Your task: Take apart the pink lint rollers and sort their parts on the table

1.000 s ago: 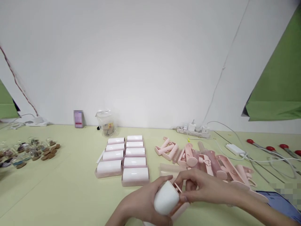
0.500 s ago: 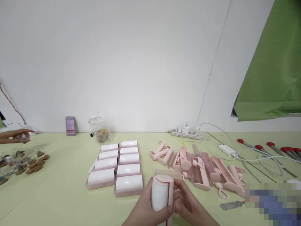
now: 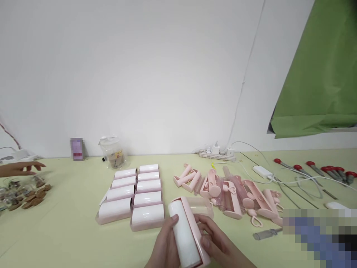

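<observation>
A white roll (image 3: 184, 234) lies in a pink plastic holder (image 3: 192, 225), tilted, near the front edge. My left hand (image 3: 166, 240) grips its left side, thumb on the white roll. My right hand (image 3: 216, 242) has its fingers curled against the pink side. Just behind is a clear curved cover (image 3: 201, 207). To the left, two columns of white rolls in pink holders (image 3: 147, 217) lie on the table. On the right sits a pile of pink holder parts (image 3: 232, 204), some with heart-shaped loops.
Pale green table (image 3: 69, 230). A person's hand (image 3: 22, 169) hovers over cork lids (image 3: 35, 197) and glass pieces at left. A plastic bag (image 3: 113, 154), a power strip (image 3: 217, 155), cables, red-ended tools (image 3: 311, 163) and a screwdriver (image 3: 266, 234) are also there.
The held roll and holder have tipped from upright to slanted, showing the roll's long side. My left thumb now rests higher on it. The other person's hand has moved over the glass pieces.
</observation>
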Tool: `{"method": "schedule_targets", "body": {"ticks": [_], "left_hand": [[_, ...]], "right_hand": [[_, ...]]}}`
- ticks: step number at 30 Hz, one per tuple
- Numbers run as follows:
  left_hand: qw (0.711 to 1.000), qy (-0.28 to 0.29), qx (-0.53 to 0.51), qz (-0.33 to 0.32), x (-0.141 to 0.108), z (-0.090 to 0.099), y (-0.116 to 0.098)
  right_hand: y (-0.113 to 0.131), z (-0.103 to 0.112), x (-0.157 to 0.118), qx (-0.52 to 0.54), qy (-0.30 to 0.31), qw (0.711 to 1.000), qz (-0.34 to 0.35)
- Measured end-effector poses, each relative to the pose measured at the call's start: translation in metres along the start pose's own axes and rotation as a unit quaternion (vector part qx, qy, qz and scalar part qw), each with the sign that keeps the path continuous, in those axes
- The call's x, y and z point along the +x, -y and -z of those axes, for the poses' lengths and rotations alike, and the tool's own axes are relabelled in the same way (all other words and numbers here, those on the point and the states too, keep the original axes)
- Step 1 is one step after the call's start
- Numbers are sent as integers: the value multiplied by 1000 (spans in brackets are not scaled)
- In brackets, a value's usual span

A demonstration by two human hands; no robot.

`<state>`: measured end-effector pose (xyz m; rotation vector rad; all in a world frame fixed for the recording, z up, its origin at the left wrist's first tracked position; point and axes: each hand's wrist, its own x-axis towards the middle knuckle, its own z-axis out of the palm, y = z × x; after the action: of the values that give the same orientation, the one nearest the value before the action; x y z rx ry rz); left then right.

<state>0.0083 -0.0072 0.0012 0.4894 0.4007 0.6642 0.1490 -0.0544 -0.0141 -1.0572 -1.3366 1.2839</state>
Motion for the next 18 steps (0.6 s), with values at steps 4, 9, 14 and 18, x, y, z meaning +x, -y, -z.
{"method": "schedule_targets", "body": {"ticks": [4,9,14,18], "left_hand": [[1000,16,9,-10,-5,-3,-1],[999,19,34,39,-12,-1,-3],[997,-29,44,55,-14,-1,-5],[995,-51,61,59,-15,-2,-6]], "right_hand": [[9,4,-1,-56,-31,998,5],[51,62,13,-314,-218,919,95],[67,123,35,-476,-265,836,68],[56,133,51,-511,-279,813,3]]}}
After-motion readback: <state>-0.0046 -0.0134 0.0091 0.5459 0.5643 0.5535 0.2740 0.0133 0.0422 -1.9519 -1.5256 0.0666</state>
